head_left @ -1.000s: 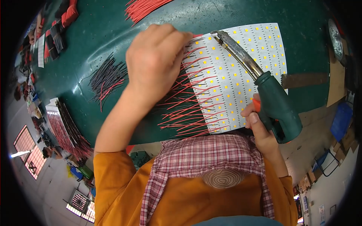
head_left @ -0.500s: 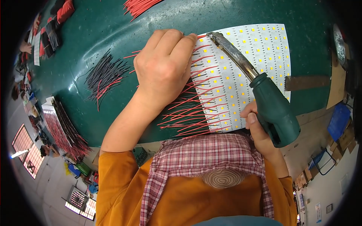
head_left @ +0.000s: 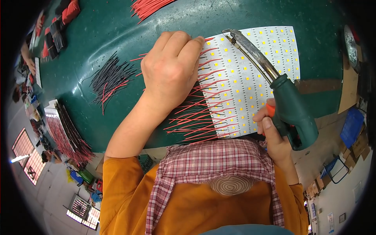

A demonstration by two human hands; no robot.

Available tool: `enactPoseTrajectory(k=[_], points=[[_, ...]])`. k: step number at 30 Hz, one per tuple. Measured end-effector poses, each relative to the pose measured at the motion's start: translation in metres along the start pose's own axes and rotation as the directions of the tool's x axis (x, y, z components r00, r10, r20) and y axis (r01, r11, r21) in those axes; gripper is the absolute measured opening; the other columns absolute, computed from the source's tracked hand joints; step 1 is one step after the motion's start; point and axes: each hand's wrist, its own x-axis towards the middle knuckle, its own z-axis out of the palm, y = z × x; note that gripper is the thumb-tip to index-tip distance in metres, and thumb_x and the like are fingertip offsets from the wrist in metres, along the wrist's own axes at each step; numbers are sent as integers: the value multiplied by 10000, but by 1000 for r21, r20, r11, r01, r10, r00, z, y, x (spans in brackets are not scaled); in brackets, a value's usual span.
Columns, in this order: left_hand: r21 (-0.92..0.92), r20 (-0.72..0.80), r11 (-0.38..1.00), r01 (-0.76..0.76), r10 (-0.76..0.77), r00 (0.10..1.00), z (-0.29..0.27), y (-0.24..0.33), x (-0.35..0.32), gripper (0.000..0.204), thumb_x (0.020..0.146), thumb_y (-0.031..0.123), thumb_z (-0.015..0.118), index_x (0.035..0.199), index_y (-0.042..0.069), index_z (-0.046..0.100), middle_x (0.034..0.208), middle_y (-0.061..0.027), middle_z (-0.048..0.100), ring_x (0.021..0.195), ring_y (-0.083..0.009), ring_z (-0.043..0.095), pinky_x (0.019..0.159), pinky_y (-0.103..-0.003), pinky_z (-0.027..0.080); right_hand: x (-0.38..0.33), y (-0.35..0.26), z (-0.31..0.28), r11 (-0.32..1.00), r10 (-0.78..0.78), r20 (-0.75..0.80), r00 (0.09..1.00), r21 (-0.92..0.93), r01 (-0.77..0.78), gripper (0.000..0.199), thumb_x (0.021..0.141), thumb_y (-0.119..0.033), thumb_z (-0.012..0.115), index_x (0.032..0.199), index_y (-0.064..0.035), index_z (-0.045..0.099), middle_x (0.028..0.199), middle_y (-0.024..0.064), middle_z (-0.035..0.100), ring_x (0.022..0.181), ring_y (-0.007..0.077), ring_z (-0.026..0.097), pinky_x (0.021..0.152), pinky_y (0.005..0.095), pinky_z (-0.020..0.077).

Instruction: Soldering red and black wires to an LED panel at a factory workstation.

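Note:
A white sheet of LED circuit boards with rows of yellow chips lies on the green table. Red and black wires stick out along its left edge. My left hand is closed at the sheet's upper left corner, its fingertips pinching a red wire whose end reaches the board. My right hand grips a green soldering gun with an orange trigger. The gun's dark, crusted tip slants over the sheet's top edge, just right of the pinched wire and apart from it.
Loose black wires, a few red ones among them, lie left of my left hand. Red wires lie at the far edge. A wired board stack rests at the left. A brown strip is at the right; another person's hand shows far left.
The soldering gun's tip has drawn back rightward from the wire's end, and my right hand has shifted slightly right with it. My left hand stays nearly in place.

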Motion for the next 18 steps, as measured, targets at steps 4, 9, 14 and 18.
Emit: enactPoseTrajectory(k=[4,9,14,18], points=[[105,97,994,20,-30,995,-30,-21,5,212,681,-26,624,861,74,678,781,-56,595,723,-222,591,599,-316,488,-2,0,-1,999,18,-35,999,27,-17,337,918,-66,509,1232,34,439,858,101,611,620,88,470,564,239,414],[12,-64,951,309,-308,949,-57,-28,26,212,766,-110,596,884,44,682,767,-99,621,694,-198,612,631,-291,478,-2,7,-7,1000,29,-75,997,2,-29,341,916,-67,516,1228,47,443,853,100,615,605,88,468,555,238,414],[-151,89,983,101,-88,992,-13,16,25,134,727,-58,670,827,31,670,733,-69,600,680,-209,585,606,-292,470,-2,-1,-6,1000,0,-53,999,-10,-1,345,918,-73,519,1226,57,437,853,99,615,610,88,467,564,237,415],[-103,76,993,53,-45,996,4,17,21,153,706,-48,674,826,46,677,710,-48,584,633,-210,547,559,-305,441,-6,4,-7,999,3,-3,1000,-37,-3,316,924,-79,512,1221,6,445,869,105,613,641,89,469,590,234,417]])
